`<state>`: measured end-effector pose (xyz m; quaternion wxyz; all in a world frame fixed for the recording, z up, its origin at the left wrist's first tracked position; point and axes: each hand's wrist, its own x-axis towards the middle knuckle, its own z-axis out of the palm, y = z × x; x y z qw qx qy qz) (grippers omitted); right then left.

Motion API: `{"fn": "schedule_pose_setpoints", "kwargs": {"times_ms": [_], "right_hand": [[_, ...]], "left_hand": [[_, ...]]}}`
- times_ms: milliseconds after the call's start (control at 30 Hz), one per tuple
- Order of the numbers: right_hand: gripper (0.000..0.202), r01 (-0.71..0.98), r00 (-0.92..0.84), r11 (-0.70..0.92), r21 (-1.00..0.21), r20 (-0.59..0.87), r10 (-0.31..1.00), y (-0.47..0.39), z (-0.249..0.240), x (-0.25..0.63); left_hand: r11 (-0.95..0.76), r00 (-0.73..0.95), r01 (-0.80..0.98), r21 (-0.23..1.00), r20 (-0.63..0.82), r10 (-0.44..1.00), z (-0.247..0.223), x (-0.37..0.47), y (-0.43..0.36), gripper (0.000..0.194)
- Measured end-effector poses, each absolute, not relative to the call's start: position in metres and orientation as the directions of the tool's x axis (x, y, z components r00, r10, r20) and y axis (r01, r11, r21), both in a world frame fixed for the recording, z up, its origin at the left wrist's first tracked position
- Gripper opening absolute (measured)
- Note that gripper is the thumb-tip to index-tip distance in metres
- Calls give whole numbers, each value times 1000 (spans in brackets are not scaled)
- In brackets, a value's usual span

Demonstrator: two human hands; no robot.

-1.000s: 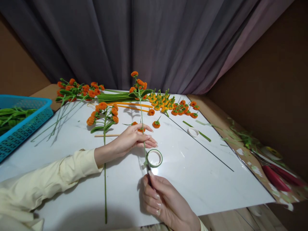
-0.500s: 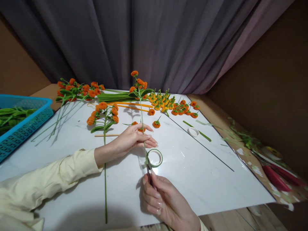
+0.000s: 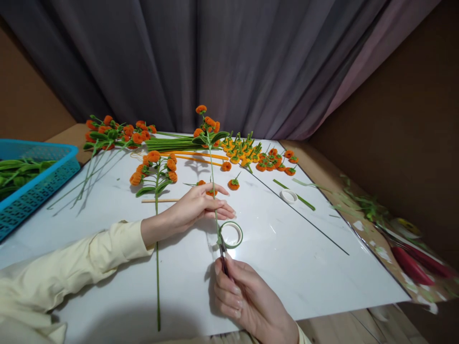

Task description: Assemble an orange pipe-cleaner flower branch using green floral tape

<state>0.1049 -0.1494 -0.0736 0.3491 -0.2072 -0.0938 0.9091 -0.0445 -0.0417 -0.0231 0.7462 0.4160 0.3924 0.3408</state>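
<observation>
Flower stem: the stem (image 3: 210, 160) is standing nearly upright above the table (image 3: 304, 267), its orange heads and leaves showing at 12 o'clock from the left hand (image 3: 201, 203).
Left grip: thumb and forefinger are closing lightly around the stem, the other fingers extending loosely.
Right grip: the right hand (image 3: 249, 298), at 5 o'clock from the left, is pinching a dark tool (image 3: 224, 263); its tips are meeting the stem, but whether they are cutting, I cannot tell.
Tape: the roll (image 3: 240, 235) is sitting against or just beside the stem, at 11 o'clock from the right hand.
Done: heads and leaves are apparently holding in place; a second stem (image 3: 158, 272) is lying assembled at 9 o'clock.
Left: the lower taping is looking unfinished; loose heads (image 3: 270, 162) are lying unattached at 2 o'clock.
</observation>
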Motion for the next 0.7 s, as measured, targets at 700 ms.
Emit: {"fn": "schedule_pose_setpoints", "kwargs": {"times_ms": [700], "right_hand": [[24,-616,-675,-736,-281,-296,677,-149,-74,105]], "left_hand": [[413,459,-184,892,-294,838,-21,-45,-41,18]]}}
